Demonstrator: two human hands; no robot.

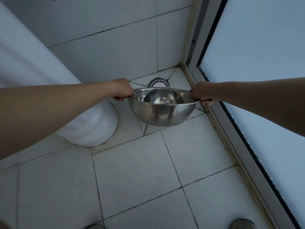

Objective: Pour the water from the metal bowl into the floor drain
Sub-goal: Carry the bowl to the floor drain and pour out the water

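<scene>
Two hands on metal bowl [162, 107]: my left hand [123, 90] closed on left rim, my right hand [203, 94] closed on right rim. Bowl in air, tilted away, just before floor drain [159, 83] in corner. Pale floor tiles [140, 176], dark grout. White fixture base [92, 128] at left, frosted door [260, 71] at right.

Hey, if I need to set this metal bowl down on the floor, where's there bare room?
The widest bare patch is the pale floor tiles below the round metal bowl, between the white rounded fixture base and the frosted door's metal track. The corner is crowded: the round white floor drain sits there, hemmed in by the wall, the fixture and the track.
</scene>
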